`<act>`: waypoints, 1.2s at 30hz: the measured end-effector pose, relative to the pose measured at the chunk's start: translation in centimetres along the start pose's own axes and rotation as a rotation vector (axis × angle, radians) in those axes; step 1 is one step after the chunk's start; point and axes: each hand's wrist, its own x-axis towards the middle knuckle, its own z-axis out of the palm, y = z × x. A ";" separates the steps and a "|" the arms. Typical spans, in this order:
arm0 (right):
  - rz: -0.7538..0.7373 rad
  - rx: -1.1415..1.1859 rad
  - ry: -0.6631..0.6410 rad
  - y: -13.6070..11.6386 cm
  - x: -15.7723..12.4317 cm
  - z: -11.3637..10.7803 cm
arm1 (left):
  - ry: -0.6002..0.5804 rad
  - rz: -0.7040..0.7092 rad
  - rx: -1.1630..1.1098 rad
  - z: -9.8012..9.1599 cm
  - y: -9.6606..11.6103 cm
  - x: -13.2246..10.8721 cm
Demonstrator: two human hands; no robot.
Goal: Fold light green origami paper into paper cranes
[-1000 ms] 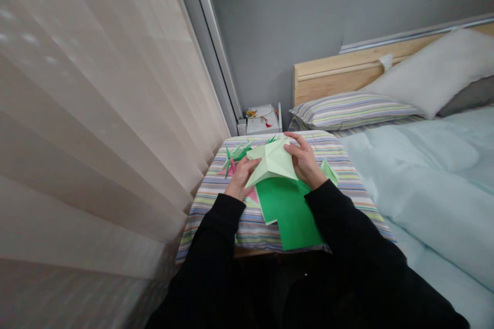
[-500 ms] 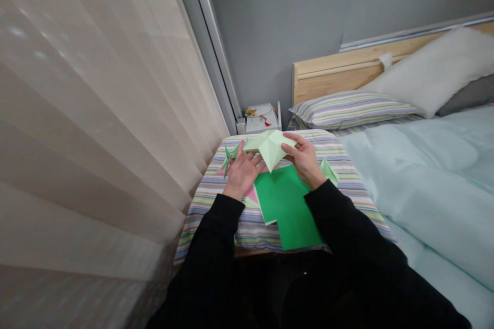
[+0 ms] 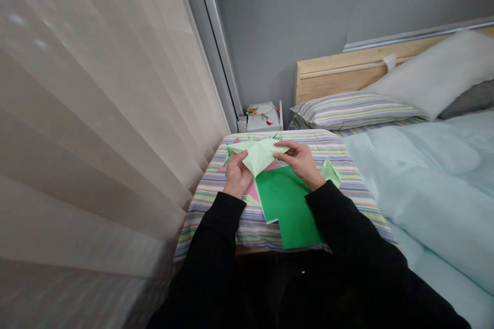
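Observation:
A pale green folded paper [image 3: 259, 155] is held up above the table between both hands. My left hand [image 3: 238, 176] grips its left side, thumb on the front face and fingers hidden behind. At the right corner, my right hand [image 3: 299, 161] pinches the paper between thumb and fingers. Creases run across the paper, and one point hangs downward. Just below lie dark green paper sheets [image 3: 287, 205], partly overlapping each other. Pink paper [image 3: 252, 191] shows beside them, close to my left wrist.
The table has a striped cloth [image 3: 216, 216]. Another light green folded paper [image 3: 331, 172] lies by my right wrist. A curtain [image 3: 116, 113] hangs at the left; a bed with a light blue quilt [image 3: 424, 175] stands at the right. Behind is a white stand [image 3: 264, 122].
My left hand has gone from spread fingers under the paper to gripping its left side. The paper has shifted left and slightly down, with my right hand still pinching it.

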 end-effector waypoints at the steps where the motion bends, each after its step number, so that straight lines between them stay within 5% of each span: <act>1: -0.002 -0.018 -0.010 -0.1 0.0 0.0 | 0.016 -0.017 -0.002 0.0 0.0 0.0; 36: -0.070 -0.085 -0.037 -0.1 -0.5 0.1 | 0.101 0.175 0.154 0.5 -0.7 0.1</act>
